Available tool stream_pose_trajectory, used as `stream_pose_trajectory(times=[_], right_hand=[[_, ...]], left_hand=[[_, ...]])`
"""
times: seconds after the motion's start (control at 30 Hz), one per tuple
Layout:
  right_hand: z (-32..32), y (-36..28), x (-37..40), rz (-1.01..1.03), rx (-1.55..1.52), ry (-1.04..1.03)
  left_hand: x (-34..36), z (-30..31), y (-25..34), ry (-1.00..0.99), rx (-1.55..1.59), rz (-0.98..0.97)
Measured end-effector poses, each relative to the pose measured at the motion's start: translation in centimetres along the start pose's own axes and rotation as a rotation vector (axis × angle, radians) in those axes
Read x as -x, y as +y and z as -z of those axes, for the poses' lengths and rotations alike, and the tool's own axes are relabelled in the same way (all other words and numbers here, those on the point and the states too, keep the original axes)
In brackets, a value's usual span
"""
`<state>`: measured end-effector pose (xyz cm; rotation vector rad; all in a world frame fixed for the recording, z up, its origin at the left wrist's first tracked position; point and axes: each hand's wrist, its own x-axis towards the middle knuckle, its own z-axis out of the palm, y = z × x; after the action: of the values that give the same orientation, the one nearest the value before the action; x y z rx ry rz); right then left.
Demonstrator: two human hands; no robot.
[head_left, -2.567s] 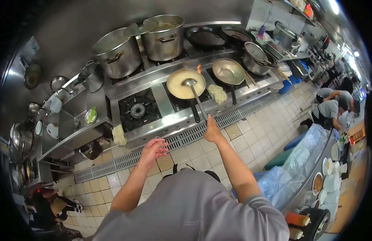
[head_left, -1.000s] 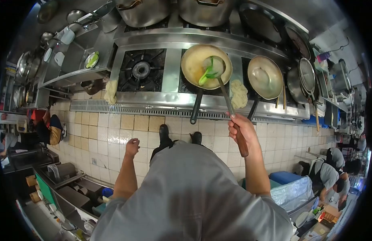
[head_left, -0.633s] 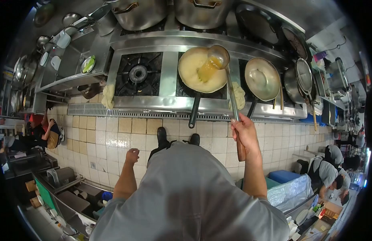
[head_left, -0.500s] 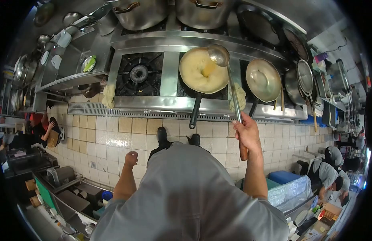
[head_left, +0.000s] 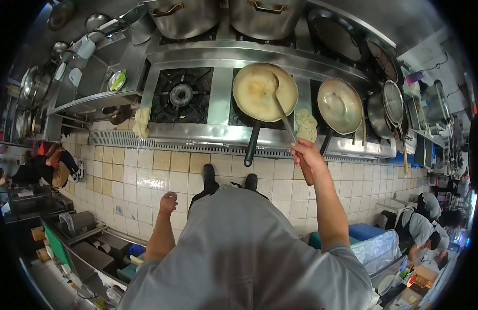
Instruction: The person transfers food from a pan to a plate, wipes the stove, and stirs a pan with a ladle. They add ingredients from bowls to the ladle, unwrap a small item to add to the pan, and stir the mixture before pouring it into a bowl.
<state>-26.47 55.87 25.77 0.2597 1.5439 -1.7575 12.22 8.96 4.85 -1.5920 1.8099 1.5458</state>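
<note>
**Ladle in the pan on a busy kitchen line**

Seen from above at a steel gas range (head_left: 221, 95). Grips the wooden end of a long ladle (head_left: 283, 111) in the right hand (head_left: 305, 156), fingers wrapped fully shut around the handle, thumb along the top; held far back on the shaft, probably to stay clear of the heat. Rests the ladle's bowl down in the pale, creamy liquid of a frying pan (head_left: 234, 90) seated mid-range, shaft slanting up over the near rim toward the body. Leaves the pan's dark handle (head_left: 253, 145) untouched, jutting out past the front ledge (head_left: 218, 132), within easy reach. Hangs the left hand (head_left: 168, 201) low over the floor tiles (head_left: 146, 165), well apart from the range, fingers loosely curled around nothing, apparently idle. Just right of the pan, a crumpled cloth (head_left: 306, 125) on the ledge, between it and a second pan (head_left: 339, 106), empty and shiny; handy there, by the look of it, for hot handles. To the left, a bare burner (head_left: 180, 95) and another cloth (head_left: 141, 121) draped at the ledge's corner. Along the back row, two tall stock pots (head_left: 184, 15). At the foot of the range, a long drain grate (head_left: 125, 138), likely for spills. Far right, co-workers (head_left: 422, 227) in grey bent over their work; far left, another person (head_left: 48, 168) low to the floor
</note>
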Motion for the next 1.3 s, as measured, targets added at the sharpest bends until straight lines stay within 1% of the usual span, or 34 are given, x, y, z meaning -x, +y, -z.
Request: stream_pose_trajectory(times=[0.03, 0.1, 0.13, 0.2, 0.33, 0.4, 0.5, 0.6, 0.73, 0.83, 0.9, 1.03, 1.1, 1.13, 1.2, 1.23, 1.3], right_hand=[[-0.4, -0.1, 0.7, -0.001, -0.001, 0.0], [-1.1, -0.4, 2.5, -0.162, -0.406, -0.131], [-1.1, 0.0, 2.9, -0.161, -0.406, -0.13], [-1.2, 0.6, 3.9, -0.204, -0.567, -0.198], [-2.5, 0.0, 6.4, -0.138, -0.515, -0.176], [-3.0, -0.6, 7.3, -0.092, -0.429, -0.114], [-2.7, -0.4, 7.3, -0.042, -0.382, -0.08], [-2.2, -0.2, 7.0, -0.01, -0.382, -0.034], [-2.1, -0.1, 6.9, -0.007, -0.395, -0.029], [-2.2, 0.3, 6.9, 0.01, -0.321, -0.019], [-2.4, 0.6, 6.8, 0.067, -0.189, 0.046], [-1.5, 0.3, 7.0, 0.061, -0.298, 0.031], [-1.0, 0.2, 7.0, 0.012, -0.507, -0.027], [-1.1, 0.2, 7.0, 0.013, -0.508, -0.027], [-1.7, 0.4, 7.0, 0.078, -0.068, 0.113], [-1.9, 0.8, 6.7, 0.08, -0.072, 0.116], [-2.3, 1.3, 6.1, 0.153, 0.329, 0.204]], left_hand=[[0.1, 0.0, -0.2, -0.009, -0.004, 0.002], [0.2, 0.1, -0.8, -0.019, -0.009, 0.004], [0.3, 0.3, -1.2, -0.04, -0.031, 0.027], [0.4, 0.5, -1.7, -0.063, -0.053, 0.048], [0.7, 0.7, -2.5, -0.043, -0.064, 0.072], [0.8, 0.7, -2.4, -0.03, -0.048, 0.074], [0.9, 0.6, -2.1, -0.027, -0.068, 0.066], [0.3, 0.4, -2.1, -0.031, -0.022, 0.042], [-0.1, 0.3, -1.4, -0.03, -0.043, 0.023], [-0.3, 0.3, -1.3, -0.028, -0.047, 0.019], [-0.2, 0.3, -1.3, -0.023, -0.047, 0.02], [0.2, 0.5, -1.1, -0.033, -0.061, 0.041], [0.2, 0.7, -1.1, -0.033, -0.063, 0.044], [0.2, 0.7, -1.1, -0.034, -0.071, 0.046], [0.1, 0.9, -1.1, -0.036, -0.083, 0.045], [0.0, 0.9, -1.0, -0.034, -0.079, 0.048], [-0.2, 0.7, -0.6, -0.035, -0.076, 0.047]])
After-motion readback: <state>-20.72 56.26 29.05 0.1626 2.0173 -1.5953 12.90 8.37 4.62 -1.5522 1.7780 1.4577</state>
